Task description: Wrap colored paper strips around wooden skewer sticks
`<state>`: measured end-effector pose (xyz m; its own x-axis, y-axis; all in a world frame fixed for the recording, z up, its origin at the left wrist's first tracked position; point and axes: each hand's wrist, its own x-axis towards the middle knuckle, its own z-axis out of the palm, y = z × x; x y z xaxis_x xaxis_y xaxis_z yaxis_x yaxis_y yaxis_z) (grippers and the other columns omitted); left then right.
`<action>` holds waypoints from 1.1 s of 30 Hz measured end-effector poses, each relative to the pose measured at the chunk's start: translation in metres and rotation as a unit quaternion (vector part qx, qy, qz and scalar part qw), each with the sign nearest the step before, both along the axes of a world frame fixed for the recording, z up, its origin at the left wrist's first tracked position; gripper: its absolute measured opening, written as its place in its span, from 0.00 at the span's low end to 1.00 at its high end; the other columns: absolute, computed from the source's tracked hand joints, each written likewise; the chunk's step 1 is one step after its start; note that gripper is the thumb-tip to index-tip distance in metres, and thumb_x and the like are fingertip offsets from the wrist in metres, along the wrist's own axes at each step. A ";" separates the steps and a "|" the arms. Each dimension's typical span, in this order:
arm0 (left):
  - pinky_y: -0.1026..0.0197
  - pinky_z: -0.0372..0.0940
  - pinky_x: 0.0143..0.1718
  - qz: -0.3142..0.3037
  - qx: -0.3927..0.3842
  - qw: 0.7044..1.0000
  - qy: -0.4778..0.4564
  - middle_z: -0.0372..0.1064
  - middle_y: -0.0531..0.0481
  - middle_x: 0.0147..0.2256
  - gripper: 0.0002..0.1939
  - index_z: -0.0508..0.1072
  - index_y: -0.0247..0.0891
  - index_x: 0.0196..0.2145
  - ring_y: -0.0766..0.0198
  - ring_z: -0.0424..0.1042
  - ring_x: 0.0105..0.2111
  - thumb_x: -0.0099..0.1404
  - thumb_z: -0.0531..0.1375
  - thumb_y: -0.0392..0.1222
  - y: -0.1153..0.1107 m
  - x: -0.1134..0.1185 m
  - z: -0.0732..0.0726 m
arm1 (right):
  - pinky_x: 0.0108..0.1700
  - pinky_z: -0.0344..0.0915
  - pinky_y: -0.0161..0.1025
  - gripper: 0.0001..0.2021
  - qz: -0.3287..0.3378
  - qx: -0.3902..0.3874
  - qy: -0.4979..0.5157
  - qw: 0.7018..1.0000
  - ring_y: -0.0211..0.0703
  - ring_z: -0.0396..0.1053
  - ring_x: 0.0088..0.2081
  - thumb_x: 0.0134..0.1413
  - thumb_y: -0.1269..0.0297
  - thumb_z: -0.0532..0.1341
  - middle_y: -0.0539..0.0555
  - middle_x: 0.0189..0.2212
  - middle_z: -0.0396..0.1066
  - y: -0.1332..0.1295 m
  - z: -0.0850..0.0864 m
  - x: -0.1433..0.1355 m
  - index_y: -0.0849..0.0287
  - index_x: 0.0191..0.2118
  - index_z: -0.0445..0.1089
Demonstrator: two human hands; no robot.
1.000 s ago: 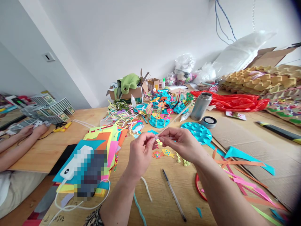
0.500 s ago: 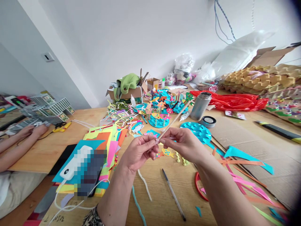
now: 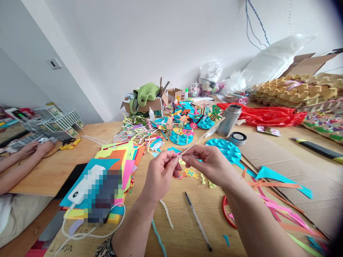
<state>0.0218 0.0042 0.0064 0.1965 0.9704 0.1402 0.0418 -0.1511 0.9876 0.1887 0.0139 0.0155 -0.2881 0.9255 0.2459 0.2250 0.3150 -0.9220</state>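
A thin wooden stick (image 3: 202,136) slants up and away to the right from between my two hands. My left hand (image 3: 163,170) is closed, with thumb and forefinger pinched at the stick's near end. From the other side, my right hand (image 3: 207,162) pinches the same end. A small pale bit (image 3: 179,156) shows at the fingertips; its kind is unclear. Beneath the hands lie a yellow paper fish (image 3: 190,173) with blue dots and coiled yellow pipe cleaners (image 3: 211,184). Closer to me are a white pipe cleaner (image 3: 167,215), a light blue pipe cleaner (image 3: 158,237) and a pen (image 3: 197,221).
Coloured paper (image 3: 114,154) lies left, under a white power bank (image 3: 86,184) and a blurred dark device (image 3: 103,196). A metal bottle (image 3: 229,120), tape roll (image 3: 237,137) and turquoise bumpy disc (image 3: 223,149) stand beyond my right hand. Another person's hands (image 3: 40,146) work far left.
The stick has tipped lower, its far end dropping to the right. My left hand has turned a little and its fingers have shifted at the stick's end.
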 end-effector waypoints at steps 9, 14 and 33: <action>0.72 0.52 0.12 -0.146 -0.185 0.956 -0.173 0.63 0.57 0.18 0.10 0.71 0.34 0.30 0.77 0.57 0.12 0.58 0.63 0.44 0.004 -0.008 0.006 | 0.31 0.66 0.35 0.10 0.032 0.010 0.029 0.999 0.39 0.71 0.29 0.53 0.59 0.63 0.54 0.26 0.75 -0.007 0.005 0.003 0.61 0.30 0.75; 0.70 0.57 0.14 -0.158 -0.183 0.955 -0.171 0.66 0.54 0.19 0.11 0.71 0.34 0.30 0.74 0.61 0.13 0.60 0.61 0.46 0.002 -0.007 0.007 | 0.31 0.66 0.35 0.11 0.015 0.026 0.010 1.000 0.39 0.71 0.29 0.56 0.59 0.61 0.53 0.25 0.74 -0.009 0.007 0.002 0.61 0.30 0.74; 0.68 0.65 0.25 0.020 0.098 0.991 0.094 0.73 0.51 0.28 0.06 0.67 0.38 0.34 0.68 0.72 0.24 0.66 0.55 0.43 -0.013 0.004 0.006 | 0.34 0.67 0.36 0.08 -0.016 0.011 -0.021 1.000 0.41 0.73 0.31 0.55 0.65 0.61 0.53 0.28 0.77 -0.013 0.012 0.001 0.60 0.31 0.76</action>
